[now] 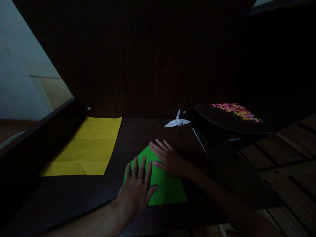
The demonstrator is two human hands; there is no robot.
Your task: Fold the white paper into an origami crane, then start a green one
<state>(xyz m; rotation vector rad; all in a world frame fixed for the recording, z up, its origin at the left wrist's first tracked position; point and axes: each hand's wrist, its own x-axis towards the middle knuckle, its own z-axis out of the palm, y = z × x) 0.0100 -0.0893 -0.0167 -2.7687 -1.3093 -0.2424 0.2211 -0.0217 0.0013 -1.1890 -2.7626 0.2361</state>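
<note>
A green sheet of paper (pixel 168 189) lies on the dark wooden desk, its upper left side slanting up to a point. My left hand (pixel 137 184) rests flat on its left part, fingers spread and pointing away from me. My right hand (pixel 170 159) lies over its upper right part with the fingers stretched out to the left. Both hands press on the paper and hold nothing. Part of the sheet is hidden under them, so I cannot tell how its far edges run.
A creased yellow sheet (pixel 84 148) lies at the left. A white folded paper crane (pixel 177 122) stands near the back panel. A thin pale strip (pixel 199 141) lies right of it. Small pink, red and yellow pieces (pixel 237 110) sit on a raised dark surface at the right.
</note>
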